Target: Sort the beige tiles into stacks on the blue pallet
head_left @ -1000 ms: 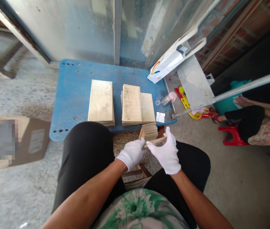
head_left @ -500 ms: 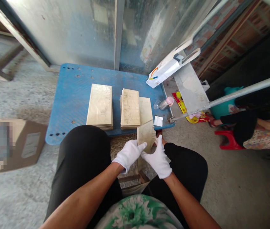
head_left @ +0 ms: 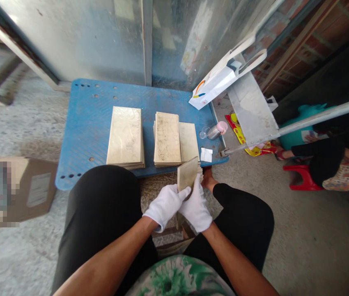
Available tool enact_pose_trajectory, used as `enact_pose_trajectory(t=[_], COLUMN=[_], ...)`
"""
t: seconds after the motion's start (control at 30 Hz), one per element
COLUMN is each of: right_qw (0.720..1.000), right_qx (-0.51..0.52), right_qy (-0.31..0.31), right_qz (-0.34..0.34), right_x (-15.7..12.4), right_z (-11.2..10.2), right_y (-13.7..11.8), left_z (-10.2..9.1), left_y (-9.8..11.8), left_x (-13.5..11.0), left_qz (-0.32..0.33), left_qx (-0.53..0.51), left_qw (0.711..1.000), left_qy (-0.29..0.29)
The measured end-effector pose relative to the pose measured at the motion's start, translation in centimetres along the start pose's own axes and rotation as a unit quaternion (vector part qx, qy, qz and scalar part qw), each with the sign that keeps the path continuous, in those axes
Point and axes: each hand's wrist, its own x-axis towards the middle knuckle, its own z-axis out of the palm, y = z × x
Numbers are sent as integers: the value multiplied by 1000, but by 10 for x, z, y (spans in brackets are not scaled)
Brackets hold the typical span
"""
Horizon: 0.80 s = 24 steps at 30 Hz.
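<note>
Between my knees, a pale, stained rectangular board (head_left: pixel 187 174) is held on edge at the front of the blue table (head_left: pixel 83 123). My left hand (head_left: pixel 166 202), in a white glove, grips its near left side with the thumb across the face. My right hand (head_left: pixel 196 209), gloved too, is closed on the board's right side, its fingers partly hidden. Similar boards lie in stacks on the table: a left stack (head_left: pixel 124 135), a middle stack (head_left: pixel 167 137) with dark smudges, and a right stack (head_left: pixel 188 139) partly behind the held board.
At the table's right are a pink-capped bottle (head_left: pixel 216 130), a folded white paper (head_left: pixel 206 154) and a white paper bag (head_left: pixel 216 88). A cardboard box (head_left: pixel 35 185) sits on the floor at left. Another person (head_left: pixel 343 166) sits at right near a red stool (head_left: pixel 300 177).
My right hand has moved in from the right and its spread fingers have closed against the board. The left hand keeps its grip. The view has shifted slightly.
</note>
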Motion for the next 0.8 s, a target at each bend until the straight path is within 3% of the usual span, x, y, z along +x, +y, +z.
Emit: enact_pose_trajectory(t=[0.17, 0.3, 0.47, 0.53, 0.67, 0.8], right_qw=[1000, 999, 995, 991, 988, 991], right_qx=[20, 40, -34, -64, -80, -60], right_qy=[8, -8, -38, -40, -44, -12], right_qz=[13, 24, 89, 108, 122, 116], right_x=[4, 16, 53, 75, 121, 166], right_z=[2, 0, -20, -30, -42, -40], right_y=[-2, 3, 3, -1, -7, -5], left_z=[0, -4, -4, -3, -1, -3], left_y=[1, 3, 3, 4, -3, -19], left_x=[3, 3, -3, -9, -26, -39], left_qz=[-8, 43, 35, 13, 3, 9], left_qx=[49, 147, 328, 415, 542, 553], left_qw=[999, 988, 942, 909, 837, 823], left_qy=[3, 8, 57, 37, -79, -127])
